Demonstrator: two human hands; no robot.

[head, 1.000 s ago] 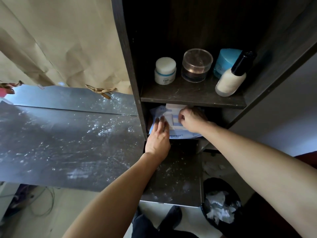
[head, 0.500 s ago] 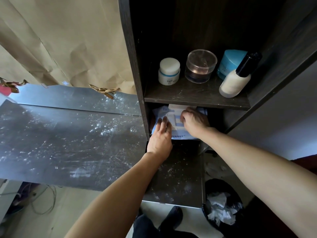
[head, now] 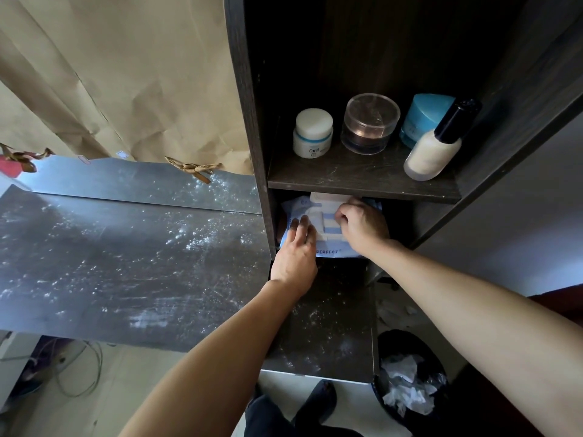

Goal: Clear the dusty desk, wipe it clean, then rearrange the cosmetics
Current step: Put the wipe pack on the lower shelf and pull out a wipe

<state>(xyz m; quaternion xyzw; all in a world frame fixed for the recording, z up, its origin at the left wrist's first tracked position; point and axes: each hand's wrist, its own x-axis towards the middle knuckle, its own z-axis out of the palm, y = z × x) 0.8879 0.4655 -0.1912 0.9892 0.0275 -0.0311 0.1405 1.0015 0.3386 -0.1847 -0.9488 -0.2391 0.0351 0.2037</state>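
Lying under left hand (head: 296, 252), wipes pack (head: 329, 252), right hand (head: 362, 222) pinching its top.

The desk (head: 126, 263) at 9 o'clock is dark grey, speckled with white dust. At 1 o'clock are a white jar (head: 313, 133) with a blue band, a clear jar (head: 369, 123) showing copper-brown, a turquoise jar (head: 419, 118) and a cream bottle (head: 433, 152) with a black cap. The central packet (head: 328, 252) is pale blue, striped white and blue.

Head view: looking forward and down from the person's head.
Nearness: hovering close above the desk (head: 126, 263) and shelf (head: 347, 179).
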